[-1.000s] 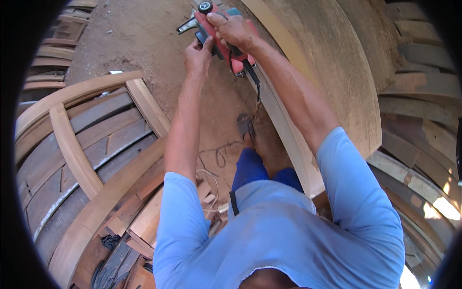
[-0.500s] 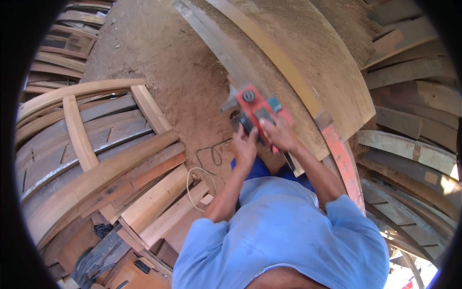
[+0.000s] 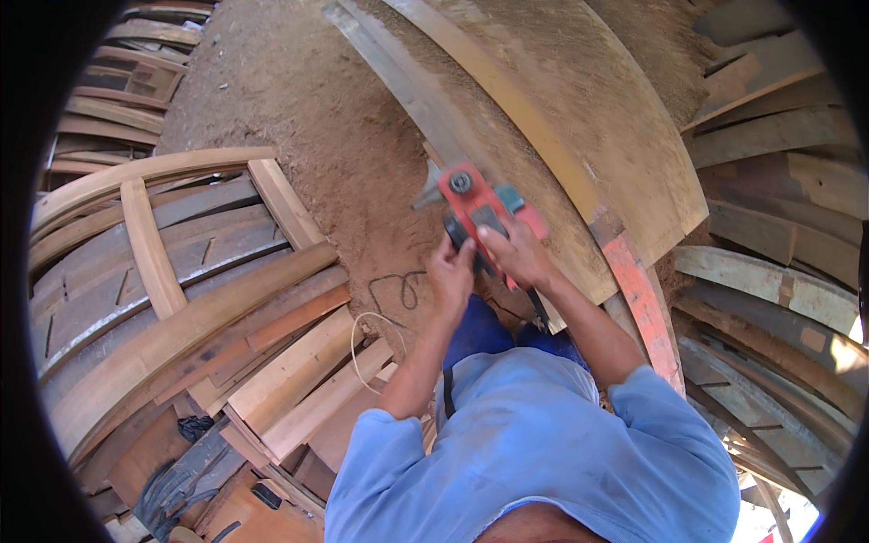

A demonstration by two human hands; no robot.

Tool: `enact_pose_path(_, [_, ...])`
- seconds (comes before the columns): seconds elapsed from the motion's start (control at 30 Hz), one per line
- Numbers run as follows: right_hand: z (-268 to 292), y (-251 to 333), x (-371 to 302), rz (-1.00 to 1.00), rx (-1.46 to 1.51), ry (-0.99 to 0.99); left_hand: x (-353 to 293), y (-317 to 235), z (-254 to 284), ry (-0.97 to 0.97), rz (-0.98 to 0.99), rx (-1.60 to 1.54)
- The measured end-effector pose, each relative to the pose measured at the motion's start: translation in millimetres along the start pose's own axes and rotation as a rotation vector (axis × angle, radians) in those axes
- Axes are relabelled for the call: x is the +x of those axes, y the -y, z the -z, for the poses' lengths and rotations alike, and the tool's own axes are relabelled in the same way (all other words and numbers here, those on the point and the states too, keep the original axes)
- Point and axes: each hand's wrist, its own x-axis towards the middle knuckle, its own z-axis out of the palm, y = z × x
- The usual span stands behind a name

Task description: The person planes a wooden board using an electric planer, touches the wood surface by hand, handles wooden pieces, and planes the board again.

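A red electric hand planer (image 3: 477,201) with black, grey and teal parts is in front of my body, over a long grey-brown board (image 3: 412,86) that runs away to the upper left. My right hand (image 3: 518,255) is closed around its rear handle. With bent fingers, my left hand (image 3: 449,274) grips a black part on the planer's left side; the fingertips are partly hidden there. A metal piece (image 3: 429,188) juts out on the planer's left. The planer's underside is hidden from view.
A yellowish painted strip (image 3: 507,90) and a broad curved panel (image 3: 638,154) lie right of the board. Wooden frames (image 3: 149,244) and cut planks (image 3: 290,371) are stacked on the left. Weathered boards (image 3: 769,231) line the right. A looped cord (image 3: 398,288) lies on the dirt floor.
The planer and both hands have shifted slightly to the left. More of my blue-clad legs shows below the hands. My grip looks the same.
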Motion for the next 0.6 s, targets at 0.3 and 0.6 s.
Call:
enact_pose_path(0.3, [-26.4,113.1,198.2,0.112,-0.05,-0.046,218.7,-80.4,65.1,-0.011,-0.2,-0.087])
enact_pose_path(0.6, [-12.9,80.6,119.9,0.014,0.097,0.027,130.9,-44.1,37.9,-0.036,-0.246,0.084])
